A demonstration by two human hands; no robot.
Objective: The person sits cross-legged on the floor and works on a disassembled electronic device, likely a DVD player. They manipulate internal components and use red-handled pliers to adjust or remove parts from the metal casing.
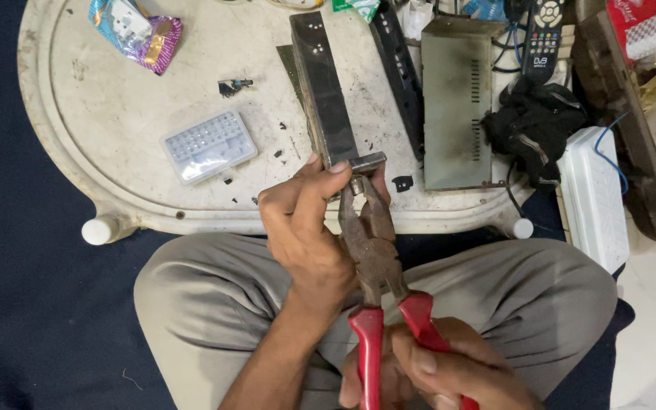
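- Right hand (438,368) is wrapped shut around the two red handles of a pair of rusty pliers (373,250), low in the shot; part of that hand is cut off by the bottom edge.
- Left hand (309,224) is curled, thumb and fingers pinching the near end of a long dark metal strip (324,91), right by the plier nose.
- The plier jaws are closed on a small bit at that same end of the strip, just over the near edge of the white table (100,114). Can't make out what the bit is.
- The strip runs from the near edge up toward the far edge of the table.
- Count: one pliers, one clear plastic bit case (208,146) mid-table, one grey metal box cover (457,106) toward the right edge, one remote control (544,34) at the far right corner, one black cloth (529,121) beside it.
- Foil packet (137,30) at the far left corner.
- Little black specks are scattered around; too small to tell.
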